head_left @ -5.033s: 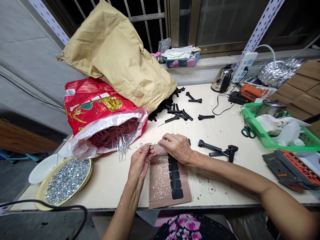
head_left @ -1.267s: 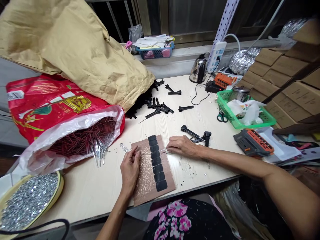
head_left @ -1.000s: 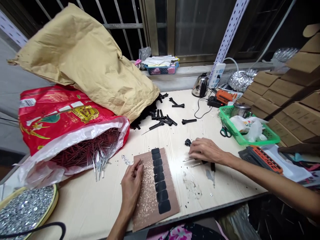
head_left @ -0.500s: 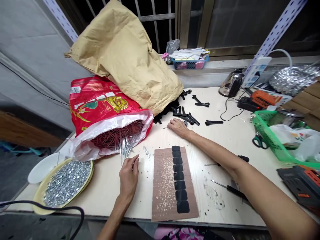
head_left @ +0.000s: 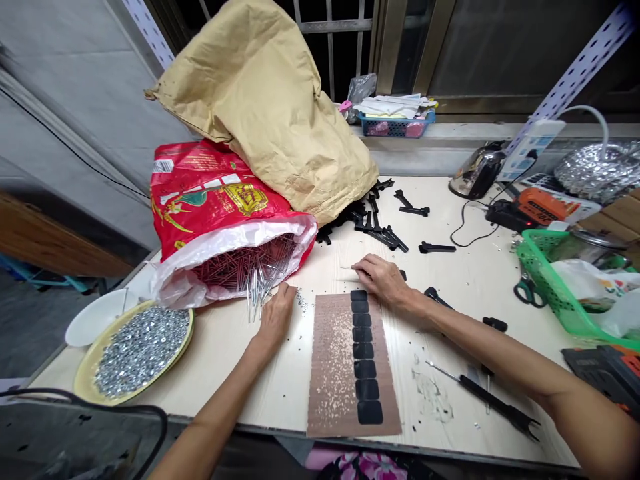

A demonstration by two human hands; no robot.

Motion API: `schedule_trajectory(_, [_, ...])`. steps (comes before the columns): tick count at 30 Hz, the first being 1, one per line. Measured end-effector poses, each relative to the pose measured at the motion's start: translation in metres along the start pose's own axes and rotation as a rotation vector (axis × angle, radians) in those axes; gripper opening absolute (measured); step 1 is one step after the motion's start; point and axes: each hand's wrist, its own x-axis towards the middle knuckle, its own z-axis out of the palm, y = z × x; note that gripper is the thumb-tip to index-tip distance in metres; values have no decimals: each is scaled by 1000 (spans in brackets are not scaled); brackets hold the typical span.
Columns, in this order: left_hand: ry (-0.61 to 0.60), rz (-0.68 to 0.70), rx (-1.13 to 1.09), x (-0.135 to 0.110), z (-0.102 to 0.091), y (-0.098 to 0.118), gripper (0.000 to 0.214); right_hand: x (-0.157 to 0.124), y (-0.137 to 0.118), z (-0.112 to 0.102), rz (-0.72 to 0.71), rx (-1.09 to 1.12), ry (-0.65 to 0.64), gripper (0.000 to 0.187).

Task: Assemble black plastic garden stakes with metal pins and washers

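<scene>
My left hand [head_left: 278, 313] rests fingers-down on the table by the spilled metal pins [head_left: 256, 288] at the mouth of the red bag [head_left: 215, 200]; its fingertips are curled over small silver bits and I cannot see what they hold. My right hand [head_left: 381, 280] lies just above the brown board [head_left: 340, 373] with its column of black pads [head_left: 364, 353]. Its fingers pinch a black plastic handle part with a thin metal pin sticking out to the left.
A big brown paper sack [head_left: 280, 113] spills black plastic parts [head_left: 373, 223]. A yellow dish of silver nuts [head_left: 135, 347] sits front left. Finished pin tools [head_left: 480, 393] lie front right. A green basket [head_left: 560, 287], scissors [head_left: 525, 290], kettle [head_left: 477, 170] and orange tool [head_left: 543, 203] stand right.
My right hand drew back from the black parts pile to the board's top edge with a part in it. My left hand moved up toward the spilled pins. The view shifted slightly.
</scene>
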Motion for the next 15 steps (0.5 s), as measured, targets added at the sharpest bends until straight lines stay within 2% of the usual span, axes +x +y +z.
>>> schedule_trajectory(3, [-70,62,195,1,-3,2,28,-9,-17,0,57,71,4,24])
schedule_trajectory(6, [-54,37,276,-3,-6,5,29,-12,-32,-1,96,144,32,24])
schedule_trajectory(15, [42,-11,166,-25,-11,3,25,-17,-55,-1,141,250,25,24])
